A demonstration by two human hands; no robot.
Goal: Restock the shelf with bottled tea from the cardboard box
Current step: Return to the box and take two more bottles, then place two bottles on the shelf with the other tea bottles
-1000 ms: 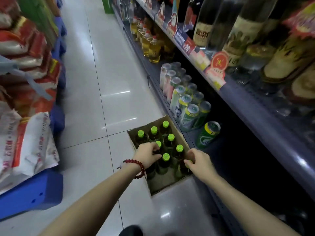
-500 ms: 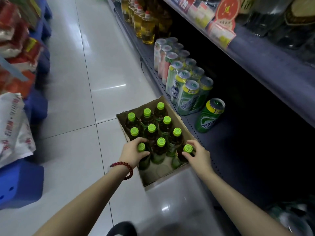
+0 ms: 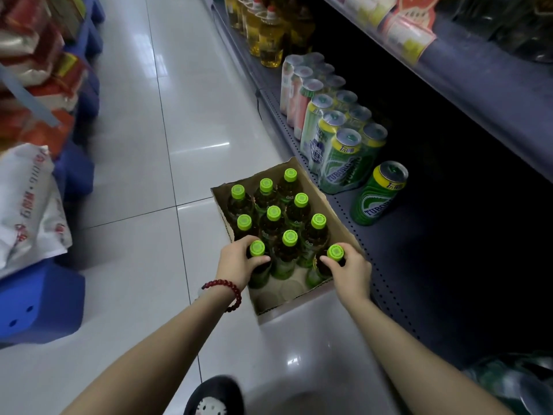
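Left hand (image 3: 236, 262): fingers wrapped around the neck of the near-left tea bottle (image 3: 257, 262), below its green cap. A red bead bracelet (image 3: 227, 290) sat on that wrist. Right hand (image 3: 348, 269): closed on the shoulder of the near-right tea bottle (image 3: 330, 260), thumb just beside the cap. Both bottles stood in the box.

Cardboard box (image 3: 299, 310): open-topped, on the white tiled floor (image 3: 143, 181), its right side against the bottom shelf (image 3: 398, 265). Green-capped bottles counted inside: ten, the two gripped ones included, upright in rows; bare cardboard showed at the near end.

Bottom shelf, to the right: shrink-wrapped can packs (image 3: 335, 127) in a row running far, count unclear; one loose green can (image 3: 378, 194) standing nearest the box. Oil bottles (image 3: 269, 40) farther off, partly cut off at the top.

Left edge: printed sacks (image 3: 27, 202), blurred, on blue platforms (image 3: 39, 307).
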